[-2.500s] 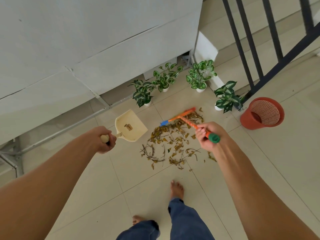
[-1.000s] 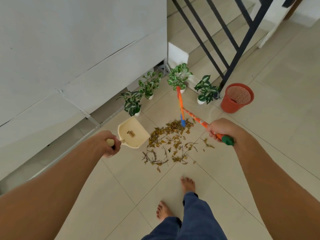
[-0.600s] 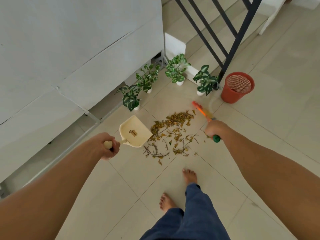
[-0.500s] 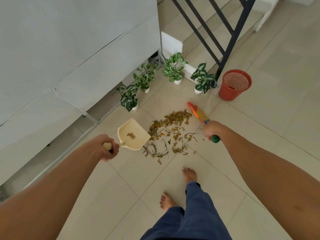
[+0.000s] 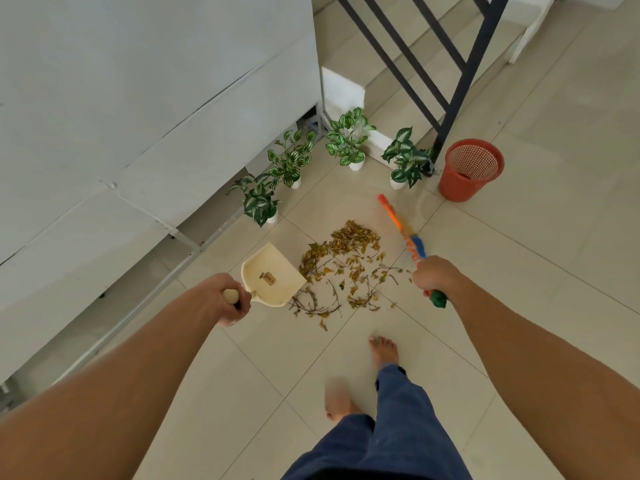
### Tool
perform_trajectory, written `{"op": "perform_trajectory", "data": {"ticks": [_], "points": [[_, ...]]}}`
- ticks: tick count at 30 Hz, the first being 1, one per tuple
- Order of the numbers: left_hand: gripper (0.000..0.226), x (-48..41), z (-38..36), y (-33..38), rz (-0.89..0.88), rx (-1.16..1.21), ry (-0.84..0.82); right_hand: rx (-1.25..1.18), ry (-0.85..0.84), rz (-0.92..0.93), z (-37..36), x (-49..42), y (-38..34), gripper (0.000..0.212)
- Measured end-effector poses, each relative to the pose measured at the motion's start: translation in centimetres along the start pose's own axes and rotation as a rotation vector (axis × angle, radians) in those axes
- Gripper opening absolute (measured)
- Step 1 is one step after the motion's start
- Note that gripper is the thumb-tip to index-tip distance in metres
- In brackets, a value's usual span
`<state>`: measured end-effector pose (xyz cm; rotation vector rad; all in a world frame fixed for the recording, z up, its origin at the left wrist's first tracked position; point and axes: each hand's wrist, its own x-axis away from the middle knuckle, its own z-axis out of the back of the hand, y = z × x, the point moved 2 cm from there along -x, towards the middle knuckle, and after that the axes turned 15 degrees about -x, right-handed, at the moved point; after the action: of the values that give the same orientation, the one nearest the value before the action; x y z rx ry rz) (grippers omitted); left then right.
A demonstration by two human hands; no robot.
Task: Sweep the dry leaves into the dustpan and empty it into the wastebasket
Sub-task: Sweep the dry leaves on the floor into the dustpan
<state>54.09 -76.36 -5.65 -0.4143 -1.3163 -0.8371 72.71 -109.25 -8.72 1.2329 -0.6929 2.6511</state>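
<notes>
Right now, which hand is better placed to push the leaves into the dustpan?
Right hand: it holds the broom across the leaves from the dustpan, which the left hand grips.

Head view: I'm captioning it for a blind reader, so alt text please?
A person's left hand holds a cream dustpan beside dry leaves on the floor; the right hand grips an orange broom. A red wastebasket stands beyond.

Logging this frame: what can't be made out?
Head view:
bristles of the broom: motion-blurred
label on the dustpan: print too small
dustpan handle: mostly wrapped by the left hand
broom grip: covered by the right hand
bottom of the wastebasket: mostly hidden by its near wall
</notes>
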Motion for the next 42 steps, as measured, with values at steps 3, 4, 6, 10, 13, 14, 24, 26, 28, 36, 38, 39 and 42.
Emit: {"op": "perform_trajectory", "data": {"ticks": [3, 4, 6, 10, 13, 14, 24, 26, 28, 36, 38, 39, 42], "points": [[0.035, -0.2, 0.0, 0.2, -0.001, -0.018, 0.005, 0.005, -0.052, 0.008, -0.9, 0.3, 0.3, 0.039], [0.035, -0.3, -0.1, 0.3, -0.001, -0.019, 0.001, 0.002, -0.06, 0.012, -1.1, 0.5, 0.5, 0.035], [0.034, -0.4, -0.1, 0.5, -0.003, -0.018, -0.008, -0.018, -0.063, 0.016, -1.3, 1.0, 1.0, 0.025], [0.033, -1.0, -0.1, 0.7, 0.006, -0.033, -0.022, -0.053, -0.014, 0.039, -1.4, 2.4, 1.7, 0.02], [0.032, -1.0, -0.1, 0.7, 0.012, -0.042, -0.034, -0.049, 0.057, 0.039, -1.5, 3.1, 2.7, 0.02], [0.032, -1.0, -0.1, 0.7, 0.013, -0.043, -0.036, -0.048, 0.081, 0.03, -1.5, 3.1, 3.2, 0.02], [0.034, -0.3, -0.2, 0.6, -0.005, -0.071, -0.039, -0.459, -0.04, -0.23, -2.9, 3.1, 7.8, 0.021], [0.035, 0.0, -0.6, 0.5, -0.008, -0.084, -0.026, -0.541, -0.065, -0.24, -3.7, 3.1, 8.0, 0.022], [0.035, 0.3, -1.0, 0.3, -0.023, -0.097, -0.009, -0.577, -0.087, -0.239, -3.8, 3.3, 7.7, 0.012], [0.036, 1.5, -0.8, -0.6, -0.021, -0.049, -0.047, -0.492, -0.02, -0.161, -1.0, 4.5, 6.7, 0.021], [0.033, 1.6, -0.4, -0.7, -0.028, -0.039, -0.059, -0.44, 0.013, -0.154, -1.0, 4.9, 6.4, 0.019], [0.029, 1.5, -0.2, -0.7, -0.025, -0.046, -0.053, -0.421, 0.027, -0.147, -1.2, 4.9, 6.1, 0.017], [0.02, 2.2, -0.3, -1.7, -0.026, -0.034, -0.047, -0.413, 0.01, -0.127, -2.1, 5.1, 5.0, 0.019]]}}
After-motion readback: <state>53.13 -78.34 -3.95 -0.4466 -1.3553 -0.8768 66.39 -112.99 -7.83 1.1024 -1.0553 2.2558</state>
